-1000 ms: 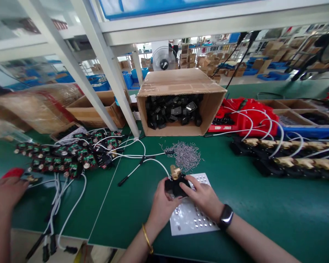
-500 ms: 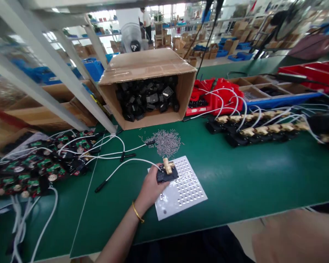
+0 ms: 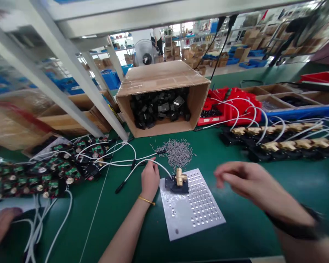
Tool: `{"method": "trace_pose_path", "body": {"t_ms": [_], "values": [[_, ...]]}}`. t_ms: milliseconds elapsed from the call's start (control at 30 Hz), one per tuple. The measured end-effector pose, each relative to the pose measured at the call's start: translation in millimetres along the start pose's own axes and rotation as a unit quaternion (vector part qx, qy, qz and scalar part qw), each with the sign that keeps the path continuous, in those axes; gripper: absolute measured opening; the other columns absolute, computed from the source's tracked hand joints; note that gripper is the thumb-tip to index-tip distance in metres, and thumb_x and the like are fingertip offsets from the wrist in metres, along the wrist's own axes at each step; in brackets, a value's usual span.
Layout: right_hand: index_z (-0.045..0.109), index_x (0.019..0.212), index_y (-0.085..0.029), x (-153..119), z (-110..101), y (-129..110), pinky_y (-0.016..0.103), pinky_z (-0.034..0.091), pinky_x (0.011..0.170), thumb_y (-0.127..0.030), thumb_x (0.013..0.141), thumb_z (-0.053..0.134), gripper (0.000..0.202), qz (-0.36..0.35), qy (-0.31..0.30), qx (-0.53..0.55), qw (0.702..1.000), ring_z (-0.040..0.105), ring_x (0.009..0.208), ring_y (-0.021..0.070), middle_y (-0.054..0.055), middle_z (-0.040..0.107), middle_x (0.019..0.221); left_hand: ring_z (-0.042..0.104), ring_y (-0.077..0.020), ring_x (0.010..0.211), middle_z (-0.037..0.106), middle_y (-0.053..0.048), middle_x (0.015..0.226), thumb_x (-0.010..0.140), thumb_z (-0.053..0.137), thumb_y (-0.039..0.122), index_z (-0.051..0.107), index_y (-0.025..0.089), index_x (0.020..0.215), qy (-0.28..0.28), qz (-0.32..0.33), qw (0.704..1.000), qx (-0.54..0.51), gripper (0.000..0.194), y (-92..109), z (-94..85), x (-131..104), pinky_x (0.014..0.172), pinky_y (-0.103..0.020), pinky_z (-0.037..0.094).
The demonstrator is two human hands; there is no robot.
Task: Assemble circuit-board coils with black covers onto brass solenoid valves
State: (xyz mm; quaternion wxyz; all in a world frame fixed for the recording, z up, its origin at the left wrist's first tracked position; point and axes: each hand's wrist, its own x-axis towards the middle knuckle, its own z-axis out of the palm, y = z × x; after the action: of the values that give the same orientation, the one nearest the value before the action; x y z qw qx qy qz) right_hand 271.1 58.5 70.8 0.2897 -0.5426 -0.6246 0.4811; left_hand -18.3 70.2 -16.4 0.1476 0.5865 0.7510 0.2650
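A black housing [image 3: 178,188] with a brass tee fitting [image 3: 180,177] on top rests on a white sheet [image 3: 182,230] with rows of small shiny round spots. From the housing a white cable [image 3: 134,170] arches left to a black plug [image 3: 120,187]. Beside the housing, apart from it, my left hand [image 3: 150,179] is closed, with its fingertips at the cable; what they pinch, if anything, is hidden. My right hand [image 3: 239,179] hovers right of the sheet with bent fingers, smeared by motion. Behind the housing lies a pile of small screws [image 3: 178,151].
A cardboard box [image 3: 164,129] of black parts stands on its side behind the screws. Brass-fitted units [image 3: 279,146] line the right, near a red bin [image 3: 235,104]. Circuit-board units [image 3: 41,170] with cables crowd the left, where another person's hand [image 3: 2,224] shows.
My left hand has let go of the housing, which now rests on the sheet, and moved just left of it. My right hand has come up over the table from the lower right. The view has shifted.
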Motion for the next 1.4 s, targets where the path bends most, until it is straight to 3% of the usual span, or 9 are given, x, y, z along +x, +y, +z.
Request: {"method": "trace_pose_path", "body": {"t_ms": [100,200,400,633,833,967,1133,1233,1400], "values": [[0.062,0.079,-0.017,58.3,18.0,18.3,0.025,0.047,0.064,-0.024,0.082,0.057,0.009,0.044,0.080,-0.180,0.979,0.062,0.070,0.0160,0.003,0.067,0.076,0.063,-0.0229,0.075,0.065,-0.009,0.081,0.085,0.046,0.026,0.053,0.017,0.106,0.026,-0.041,0.998,0.040,0.024,10.3,5.1,20.6,0.068,-0.032,0.044],[0.062,0.078,-0.016,99.9,32.8,39.7,0.027,0.044,0.062,-0.027,0.078,0.060,0.011,0.074,0.136,-0.248,0.956,0.063,0.073,0.0195,0.006,0.067,0.077,0.063,-0.0239,0.074,0.065,-0.009,0.079,0.083,0.051,0.032,0.054,0.018,0.095,0.028,-0.066,0.995,0.067,0.019,16.7,8.3,38.3,0.065,-0.031,0.043],[0.061,0.075,-0.018,123.6,42.1,53.7,0.025,0.038,0.057,-0.022,0.076,0.063,0.005,0.090,0.133,-0.317,0.935,0.061,0.073,0.0194,0.006,0.064,0.081,0.062,-0.0240,0.081,0.062,-0.011,0.090,0.081,0.054,0.030,0.055,0.017,0.084,0.015,-0.067,0.993,0.094,0.014,22.1,12.1,49.9,0.067,-0.031,0.044],[0.056,0.075,-0.015,127.7,43.8,56.8,0.028,0.037,0.062,-0.015,0.082,0.053,0.008,0.054,0.085,-0.329,0.939,0.060,0.077,0.0210,0.011,0.060,0.090,0.059,-0.0264,0.087,0.059,-0.015,0.091,0.081,0.049,0.018,0.056,0.013,0.079,-0.009,-0.058,0.996,0.060,0.009,28.5,14.1,49.5,0.071,-0.035,0.044],[0.053,0.086,-0.017,105.1,34.2,49.3,0.028,0.041,0.064,-0.014,0.083,0.047,0.008,0.001,0.079,-0.270,0.960,0.058,0.074,0.0194,0.006,0.061,0.079,0.055,-0.0203,0.086,0.056,-0.008,0.082,0.081,0.042,0.009,0.053,0.015,0.075,-0.022,-0.014,0.996,-0.088,0.013,20.6,10.3,43.1,0.080,-0.033,0.041],[0.057,0.092,-0.018,69.4,49.6,44.8,0.026,0.044,0.064,-0.024,0.082,0.047,0.015,-0.030,0.046,-0.132,0.990,0.059,0.074,0.0174,0.004,0.063,0.083,0.055,-0.0146,0.067,0.056,-0.002,0.074,0.082,0.043,0.021,0.053,0.016,0.087,-0.052,-0.034,0.973,-0.222,0.012,6.0,6.1,11.8,0.067,-0.027,0.044],[0.063,0.078,-0.016,44.8,79.5,45.8,0.028,0.044,0.058,-0.037,0.070,0.059,0.024,0.036,0.037,0.046,0.998,0.059,0.066,0.0196,0.006,0.066,0.075,0.060,-0.0142,0.064,0.064,-0.007,0.075,0.079,0.048,0.033,0.057,0.012,0.090,-0.117,-0.074,0.927,-0.349,0.026,-0.4,3.8,-19.0,0.061,-0.025,0.048],[0.066,0.076,-0.016,44.4,86.9,46.3,0.030,0.045,0.061,-0.038,0.068,0.059,0.023,0.039,0.033,0.026,0.998,0.061,0.069,0.0216,0.007,0.069,0.077,0.062,-0.0148,0.067,0.067,-0.008,0.077,0.076,0.052,0.029,0.061,0.011,0.083,-0.150,-0.063,0.915,-0.369,0.021,2.4,4.0,-19.5,0.063,-0.025,0.048],[0.067,0.075,-0.020,43.9,90.3,43.8,0.034,0.045,0.065,-0.037,0.072,0.052,0.023,-0.011,0.038,-0.073,0.997,0.063,0.071,0.0251,0.006,0.070,0.078,0.060,-0.0145,0.063,0.066,-0.003,0.067,0.070,0.052,0.014,0.065,0.013,0.071,-0.181,-0.002,0.925,-0.335,0.014,3.9,3.3,-10.6,0.060,-0.024,0.047]]}}
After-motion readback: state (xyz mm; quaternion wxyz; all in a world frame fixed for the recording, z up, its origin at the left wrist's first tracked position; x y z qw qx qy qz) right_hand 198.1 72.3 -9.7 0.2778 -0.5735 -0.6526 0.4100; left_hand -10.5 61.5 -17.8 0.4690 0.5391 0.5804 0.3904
